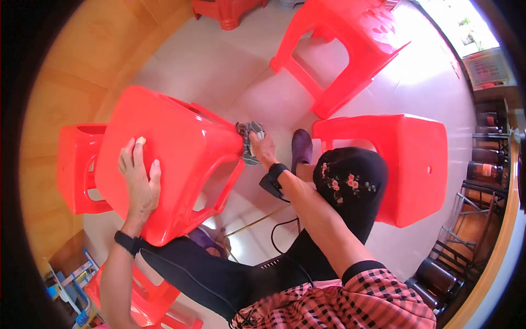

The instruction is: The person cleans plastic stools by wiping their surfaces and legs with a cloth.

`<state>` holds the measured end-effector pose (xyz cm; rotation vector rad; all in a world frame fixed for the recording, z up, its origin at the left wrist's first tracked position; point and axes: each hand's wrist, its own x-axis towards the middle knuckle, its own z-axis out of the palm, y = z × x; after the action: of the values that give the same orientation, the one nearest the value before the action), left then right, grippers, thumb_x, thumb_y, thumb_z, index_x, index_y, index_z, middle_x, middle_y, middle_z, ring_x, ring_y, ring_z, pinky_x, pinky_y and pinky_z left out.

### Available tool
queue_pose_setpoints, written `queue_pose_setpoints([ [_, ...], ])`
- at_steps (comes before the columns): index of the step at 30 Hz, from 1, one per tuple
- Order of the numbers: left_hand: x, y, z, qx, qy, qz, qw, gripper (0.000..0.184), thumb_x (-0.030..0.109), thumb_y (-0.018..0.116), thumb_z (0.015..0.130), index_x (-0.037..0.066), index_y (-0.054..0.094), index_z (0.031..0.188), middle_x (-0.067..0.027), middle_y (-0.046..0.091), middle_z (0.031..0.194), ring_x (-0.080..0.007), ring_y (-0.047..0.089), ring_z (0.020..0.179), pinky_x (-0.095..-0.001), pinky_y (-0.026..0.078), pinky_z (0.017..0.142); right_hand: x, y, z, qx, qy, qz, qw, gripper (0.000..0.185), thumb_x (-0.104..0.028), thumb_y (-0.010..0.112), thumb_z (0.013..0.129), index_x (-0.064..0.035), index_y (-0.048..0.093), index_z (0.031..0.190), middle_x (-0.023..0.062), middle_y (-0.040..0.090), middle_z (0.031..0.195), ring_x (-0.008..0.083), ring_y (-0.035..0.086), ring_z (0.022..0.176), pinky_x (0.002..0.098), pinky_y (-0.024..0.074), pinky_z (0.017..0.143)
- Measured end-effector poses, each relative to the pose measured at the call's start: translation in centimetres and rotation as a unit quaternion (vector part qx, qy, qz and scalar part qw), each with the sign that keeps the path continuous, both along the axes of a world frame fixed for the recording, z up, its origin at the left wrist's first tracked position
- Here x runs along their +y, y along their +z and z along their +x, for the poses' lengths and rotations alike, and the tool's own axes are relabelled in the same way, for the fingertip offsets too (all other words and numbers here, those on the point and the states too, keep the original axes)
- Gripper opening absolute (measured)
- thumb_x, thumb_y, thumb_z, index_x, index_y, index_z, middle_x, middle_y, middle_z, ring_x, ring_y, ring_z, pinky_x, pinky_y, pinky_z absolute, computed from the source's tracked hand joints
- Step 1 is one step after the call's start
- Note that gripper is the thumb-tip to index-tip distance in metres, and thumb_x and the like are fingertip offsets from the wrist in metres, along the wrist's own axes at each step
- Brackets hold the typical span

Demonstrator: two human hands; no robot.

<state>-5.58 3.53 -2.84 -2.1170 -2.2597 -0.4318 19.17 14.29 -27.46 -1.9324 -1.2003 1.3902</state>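
A red plastic stool [164,148] is tipped on its side in front of my legs, its seat turned toward me and its legs pointing right. My left hand [139,178] lies against the seat with the fingers spread, holding nothing. My right hand [263,147] is closed on a dark grey patterned cloth [250,140]. The cloth is pressed against the end of a stool leg; part of it is hidden behind my fingers.
Another red stool [422,170] stands at my right knee, and a third red stool [350,49] is farther ahead. More red stools are behind the tipped one and at lower left. Dark bottles [438,277] line the right side. A wooden wall [71,82] is on the left.
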Motion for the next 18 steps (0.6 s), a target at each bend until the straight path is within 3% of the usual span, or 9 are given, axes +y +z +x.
queue_pose_setpoints([
  [4, -0.1, 1.1, 0.2, 0.012, -0.003, -0.034, 0.999, 0.054, 0.011, 0.053, 0.082, 0.0, 0.038, 0.133, -0.0209, 0.033, 0.137, -0.0377, 0.029, 0.128, -0.0479, 0.02, 0.108, -0.5, -3.3, 0.4, -0.064, -0.042, -0.077, 0.994, 0.065, -0.049, 0.06, 0.077, 0.0068, 0.051, 0.11, 0.031, 0.06, 0.105, 0.0433, 0.058, 0.103, 0.0451, 0.0451, 0.089],
  [6, 0.0, 1.3, 0.1, 0.009, -0.01, -0.041, 0.999, 0.054, 0.01, 0.052, 0.082, 0.0, 0.037, 0.133, -0.0208, 0.032, 0.138, -0.0376, 0.028, 0.129, -0.0477, 0.02, 0.108, -0.8, -5.8, 1.3, -0.081, -0.024, -0.094, 0.992, 0.065, -0.05, 0.061, 0.077, 0.0068, 0.052, 0.109, 0.0308, 0.06, 0.107, 0.0443, 0.057, 0.103, 0.0457, 0.0449, 0.089],
  [8, -0.2, 1.5, 0.3, 0.014, -0.006, -0.046, 0.999, 0.054, 0.01, 0.05, 0.081, -0.002, 0.037, 0.132, -0.0207, 0.032, 0.139, -0.0371, 0.028, 0.129, -0.0474, 0.019, 0.109, -1.4, -8.3, 2.7, -0.143, 0.072, -0.109, 0.981, 0.065, -0.05, 0.061, 0.077, 0.0066, 0.051, 0.107, 0.0307, 0.059, 0.109, 0.0447, 0.057, 0.103, 0.047, 0.0451, 0.088],
  [11, -0.5, 1.0, -0.2, 0.006, 0.004, -0.048, 0.999, 0.055, 0.01, 0.05, 0.081, -0.001, 0.036, 0.133, -0.0202, 0.031, 0.14, -0.0365, 0.027, 0.131, -0.0472, 0.017, 0.11, -3.1, -9.0, 4.4, -0.193, 0.076, -0.136, 0.969, 0.063, -0.047, 0.063, 0.076, 0.0057, 0.049, 0.108, 0.0304, 0.06, 0.107, 0.0444, 0.057, 0.102, 0.0471, 0.046, 0.086],
  [15, -0.6, 1.1, -0.4, 0.02, -0.014, -0.047, 0.999, 0.057, 0.01, 0.051, 0.081, -0.001, 0.035, 0.134, -0.0197, 0.031, 0.141, -0.0361, 0.026, 0.131, -0.047, 0.017, 0.11, -3.2, -8.0, 4.0, -0.187, 0.056, -0.128, 0.972, 0.063, -0.044, 0.066, 0.074, 0.0042, 0.049, 0.11, 0.0297, 0.061, 0.105, 0.0435, 0.058, 0.101, 0.0464, 0.0467, 0.084],
  [18, -0.5, 1.2, -0.1, 0.014, -0.015, -0.045, 0.999, 0.058, 0.009, 0.05, 0.081, -0.001, 0.034, 0.136, -0.0194, 0.031, 0.141, -0.036, 0.025, 0.132, -0.047, 0.016, 0.11, -2.6, -9.1, 3.4, -0.129, 0.117, -0.081, 0.981, 0.063, -0.043, 0.067, 0.074, 0.0025, 0.049, 0.113, 0.028, 0.062, 0.104, 0.0411, 0.059, 0.102, 0.0449, 0.0468, 0.084],
])
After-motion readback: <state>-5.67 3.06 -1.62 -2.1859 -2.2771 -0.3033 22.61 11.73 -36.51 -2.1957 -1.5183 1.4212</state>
